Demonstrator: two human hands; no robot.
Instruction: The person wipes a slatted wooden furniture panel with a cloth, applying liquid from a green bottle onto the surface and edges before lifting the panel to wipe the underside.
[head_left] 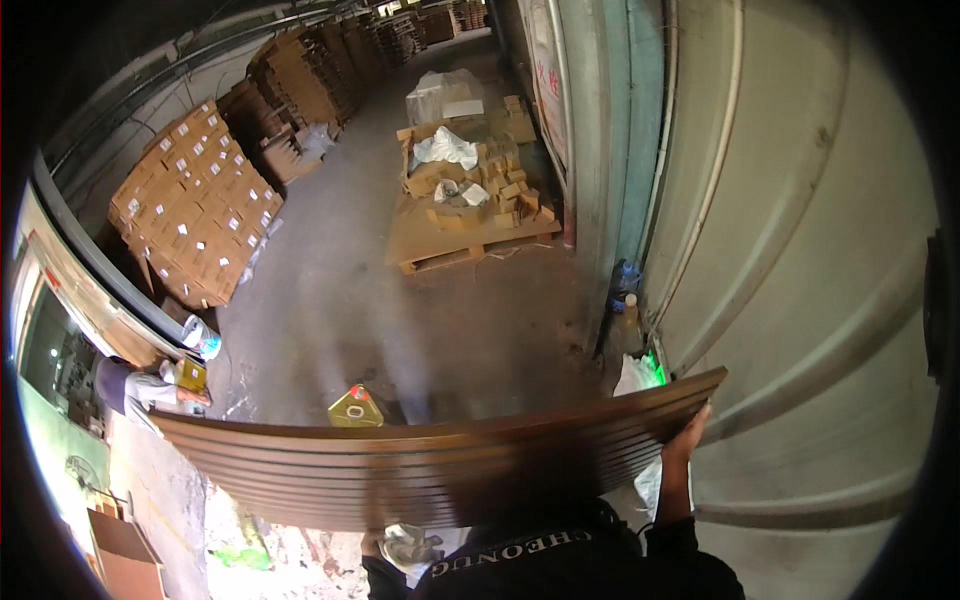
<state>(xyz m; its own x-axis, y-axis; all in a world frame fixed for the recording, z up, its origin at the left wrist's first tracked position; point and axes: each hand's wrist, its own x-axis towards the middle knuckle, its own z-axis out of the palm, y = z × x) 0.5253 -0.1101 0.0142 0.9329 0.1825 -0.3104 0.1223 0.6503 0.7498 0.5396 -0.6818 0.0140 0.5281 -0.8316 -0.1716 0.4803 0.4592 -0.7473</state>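
Observation:
A long brown panel with dark parallel grooves (440, 465) stretches across the view in front of my body, curved by the lens. My right hand (685, 435) is closed round its right end, fingers at the upper edge. Near the panel's lower edge, left of my dark top, my left hand (372, 543) shows only in part. Bunched white cloth (410, 548) lies against this hand and seems to be held in it; the fingers are mostly hidden. Beyond the panel's upper edge, a yellow can with a red cap (356, 408) stands on the floor.
At the left, another person (140, 388) reaches toward a yellow container (190, 375) near a white bucket (201, 338). Stacked cartons (195, 205) stand farther back. Ahead, a pallet (440, 262) bears cardboard pieces. A ribbed wall (800, 250) rises close on the right, bottles (628, 285) beside it.

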